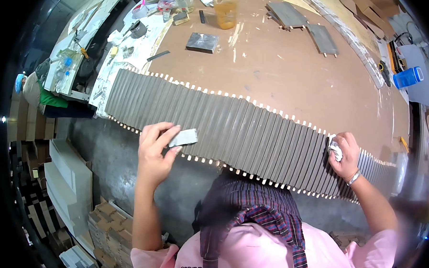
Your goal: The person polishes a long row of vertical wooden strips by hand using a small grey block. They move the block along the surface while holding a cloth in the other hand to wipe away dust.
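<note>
A long row of dark grey slats (243,130) lies side by side along the near edge of the brown table, with pale pegs sticking out at both ends of each slat. My left hand (155,143) grips a small light-grey rectangular block (183,138) between thumb and fingers, over the slats' near edge on the left. Farther right, my right hand (345,151) is closed around a crumpled white cloth (335,150), at the slats. The palm side of the right hand is hidden.
On the brown tabletop (293,75) are a dark rectangular block (202,43), a tub of amber liquid (225,10) and grey pegged panels (289,16). A blue bottle (407,77) lies at the right. At far left a person (44,95) stands by another table. Cardboard (110,230) is stacked on the floor.
</note>
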Available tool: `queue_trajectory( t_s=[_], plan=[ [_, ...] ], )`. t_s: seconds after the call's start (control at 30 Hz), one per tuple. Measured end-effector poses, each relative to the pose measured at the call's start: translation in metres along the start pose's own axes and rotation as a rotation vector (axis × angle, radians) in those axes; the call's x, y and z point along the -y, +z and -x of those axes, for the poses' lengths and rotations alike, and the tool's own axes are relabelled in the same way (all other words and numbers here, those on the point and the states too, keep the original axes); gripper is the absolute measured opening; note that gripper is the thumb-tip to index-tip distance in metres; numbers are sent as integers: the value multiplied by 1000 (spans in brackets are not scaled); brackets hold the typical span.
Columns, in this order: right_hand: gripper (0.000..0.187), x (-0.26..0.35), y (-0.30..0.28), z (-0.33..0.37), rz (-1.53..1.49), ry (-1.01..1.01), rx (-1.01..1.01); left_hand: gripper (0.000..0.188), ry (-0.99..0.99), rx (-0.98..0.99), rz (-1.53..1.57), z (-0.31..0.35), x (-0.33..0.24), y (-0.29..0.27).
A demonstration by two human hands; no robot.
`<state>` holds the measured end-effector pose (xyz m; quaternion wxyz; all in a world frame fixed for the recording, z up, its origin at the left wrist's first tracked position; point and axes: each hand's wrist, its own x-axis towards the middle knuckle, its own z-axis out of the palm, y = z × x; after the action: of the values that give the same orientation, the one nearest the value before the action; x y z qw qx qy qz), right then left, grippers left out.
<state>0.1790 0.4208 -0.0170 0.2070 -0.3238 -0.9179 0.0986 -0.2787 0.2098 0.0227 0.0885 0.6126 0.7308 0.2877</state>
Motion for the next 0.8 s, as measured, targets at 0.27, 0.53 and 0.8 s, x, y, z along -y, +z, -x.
queue_trajectory(
  t_s=[0.27, 0.53, 0.8],
  plan=[
    [30, -1, 1, -2, -6, -21, -36, 35, 14, -154, 323, 9, -25, 5],
    [30, 0, 1, -1, -16, -24, -68, 18, -389, -141, 1192, 23, -56, 19],
    [29, 1, 2, 3, 11, -15, -94, 17, -490, -56, 1353, 31, -86, 24]
  ],
)
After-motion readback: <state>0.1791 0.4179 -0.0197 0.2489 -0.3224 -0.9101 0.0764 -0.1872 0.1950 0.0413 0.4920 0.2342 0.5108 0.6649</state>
